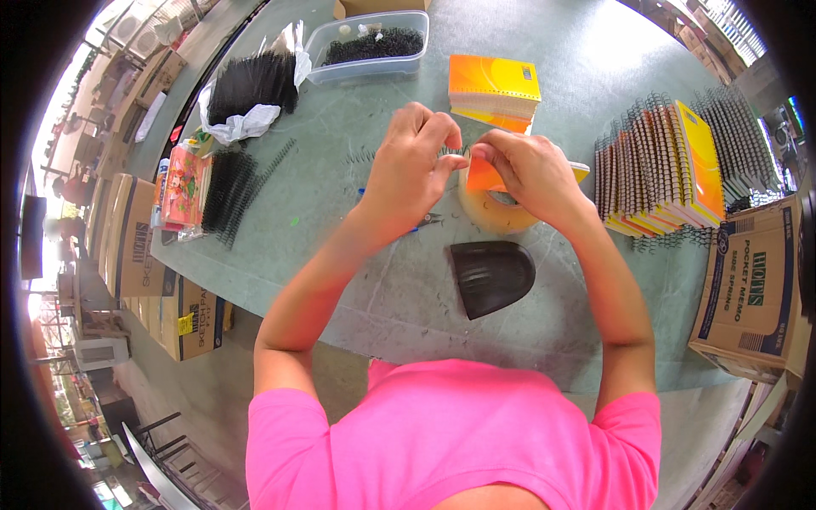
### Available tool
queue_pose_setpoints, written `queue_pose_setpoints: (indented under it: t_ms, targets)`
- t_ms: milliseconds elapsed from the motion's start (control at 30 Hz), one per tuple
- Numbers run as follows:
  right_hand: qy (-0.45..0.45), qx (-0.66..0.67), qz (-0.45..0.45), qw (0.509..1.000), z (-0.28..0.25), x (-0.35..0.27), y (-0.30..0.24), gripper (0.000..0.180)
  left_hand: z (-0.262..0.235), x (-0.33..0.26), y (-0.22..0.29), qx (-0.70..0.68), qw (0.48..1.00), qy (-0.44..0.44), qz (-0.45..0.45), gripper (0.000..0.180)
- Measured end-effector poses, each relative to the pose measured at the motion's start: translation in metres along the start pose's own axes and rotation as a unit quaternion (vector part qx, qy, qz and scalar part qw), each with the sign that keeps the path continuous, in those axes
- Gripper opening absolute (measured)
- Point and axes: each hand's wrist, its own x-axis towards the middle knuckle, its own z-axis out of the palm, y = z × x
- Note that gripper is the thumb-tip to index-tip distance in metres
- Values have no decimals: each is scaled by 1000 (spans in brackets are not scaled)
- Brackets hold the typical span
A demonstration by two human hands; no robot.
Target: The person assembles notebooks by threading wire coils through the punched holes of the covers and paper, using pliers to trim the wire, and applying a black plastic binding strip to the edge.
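Observation:
My left hand is closed in a pinch around a thin black spiral coil, which pokes out on both sides of the fingers. Close beside it, my right hand grips a small notebook with an orange and yellow cover, its thumb and fingers pressed on the edge. The coil's right end lies near the notebook's edge; whether it passes through the holes I cannot tell. Under the notebook sits a roll of clear yellowish tape. Partly hidden by my left arm is a small blue-handled cutting tool.
A stack of notebooks stands ahead. To the right are many coil-bound notebooks and a carton. Loose coils, a bag of coils and a clear plastic tub lie left. A black rounded block is nearer me.

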Motion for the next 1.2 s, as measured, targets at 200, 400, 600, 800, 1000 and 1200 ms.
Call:
queue_pose_setpoints:
  t_ms: [200,400,600,800,1000,1200]
  targets:
    - [125,100,-26,987,11,-1,8,15,36,-59,38,27,970,-239,33,31]
    - [109,-13,-2,994,8,-3,2,18,52,-71,48,-56,931,-356,-55,43]
    - [84,-81,31,993,3,-15,19,20,-15,-62,-22,62,939,-337,-34,59]
    - [133,-9,12,991,14,-3,6,26,-31,-77,-30,138,890,-427,-87,40]
    - [138,-14,20,990,19,-3,6,23,-45,-45,-4,77,939,-313,-117,33]
    - [151,30,49,987,20,-3,3,19,-54,18,21,141,922,-342,-117,37]
